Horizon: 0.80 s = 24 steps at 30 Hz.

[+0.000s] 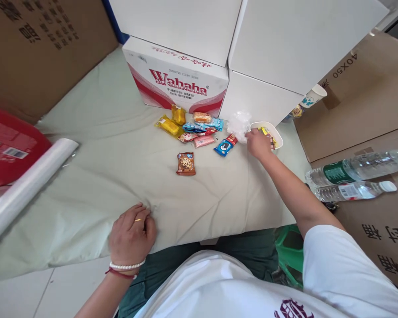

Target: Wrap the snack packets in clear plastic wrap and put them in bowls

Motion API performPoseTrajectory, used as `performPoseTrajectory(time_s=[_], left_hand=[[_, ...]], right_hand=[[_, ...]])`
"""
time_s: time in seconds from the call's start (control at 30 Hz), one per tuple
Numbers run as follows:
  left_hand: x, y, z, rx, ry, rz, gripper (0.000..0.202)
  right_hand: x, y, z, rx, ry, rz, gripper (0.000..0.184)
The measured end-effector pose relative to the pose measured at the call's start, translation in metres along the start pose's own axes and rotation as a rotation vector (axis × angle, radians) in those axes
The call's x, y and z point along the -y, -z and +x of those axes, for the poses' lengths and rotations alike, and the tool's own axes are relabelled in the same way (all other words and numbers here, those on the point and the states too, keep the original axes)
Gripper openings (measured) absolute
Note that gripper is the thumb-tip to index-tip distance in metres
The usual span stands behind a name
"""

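My right hand [258, 144] reaches out to a white bowl [276, 134] with wrapped snacks in it and closes on its near rim. A crumpled clear plastic wrap [239, 123] lies just left of that hand. Several snack packets [199, 130] are scattered on the pale green cloth [119, 176], among them a brown cookie packet [186, 163], a blue packet [224, 146] and yellow packets [170, 126]. My left hand [132, 234] rests near the table's front edge with its fingers curled on the cloth, a ring on one finger.
White Wahaha cartons [175, 79] stand stacked behind the snacks. A paper cup [313, 96] sits at the right by brown cardboard boxes [361, 92]. Two water bottles [358, 176] lie at the right. A roll of clear film [26, 185] and a red pack [9, 145] are at the left.
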<state>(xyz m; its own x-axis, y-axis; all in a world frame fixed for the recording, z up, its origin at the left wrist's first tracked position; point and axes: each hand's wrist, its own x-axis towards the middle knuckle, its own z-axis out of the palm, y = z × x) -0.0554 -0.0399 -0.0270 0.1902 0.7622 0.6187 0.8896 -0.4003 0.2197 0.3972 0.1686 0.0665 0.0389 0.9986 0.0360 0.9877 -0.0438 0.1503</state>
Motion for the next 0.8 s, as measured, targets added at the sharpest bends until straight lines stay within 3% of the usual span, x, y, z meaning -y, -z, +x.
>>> performPoseTrajectory(time_s=[0.13,0.3,0.37,0.43,0.5,0.57,0.63,0.7,0.77,0.8], left_hand=[[-0.001,0.0,0.0,-0.013,0.004,0.013,0.014],[0.0,-0.003,-0.002,-0.014,0.01,0.001,0.014],[0.002,-0.003,-0.003,-0.017,0.027,-0.022,0.014],[0.002,0.0,-0.003,-0.021,0.063,-0.066,0.013],[-0.003,0.004,0.0,-0.056,0.125,-0.117,0.009],[-0.019,0.009,0.006,-0.05,0.223,-0.227,0.006],[-0.048,0.011,0.016,0.11,0.374,-0.467,0.011],[-0.087,0.008,0.029,0.451,0.578,-0.837,0.023],[-0.128,-0.001,0.043,0.739,0.796,-1.231,0.047],[-0.147,-0.007,0.051,0.79,0.925,-1.413,0.06]], right_hand=[[0.035,-0.014,-0.008,0.122,-0.035,0.109,0.035],[0.039,-0.023,-0.057,0.103,-0.096,0.201,0.03],[0.035,-0.025,-0.091,0.108,-0.105,0.474,0.019],[0.033,-0.026,-0.129,0.144,-0.162,0.943,0.011],[0.035,-0.026,-0.168,0.193,-0.263,1.402,0.02],[0.041,-0.024,-0.202,0.197,-0.365,1.701,0.028],[0.05,-0.022,-0.229,0.126,-0.444,1.829,0.03],[0.063,-0.021,-0.25,0.021,-0.478,1.807,0.026],[0.078,-0.019,-0.265,-0.084,-0.407,1.646,0.019],[0.086,-0.019,-0.271,-0.127,-0.328,1.528,0.014]])
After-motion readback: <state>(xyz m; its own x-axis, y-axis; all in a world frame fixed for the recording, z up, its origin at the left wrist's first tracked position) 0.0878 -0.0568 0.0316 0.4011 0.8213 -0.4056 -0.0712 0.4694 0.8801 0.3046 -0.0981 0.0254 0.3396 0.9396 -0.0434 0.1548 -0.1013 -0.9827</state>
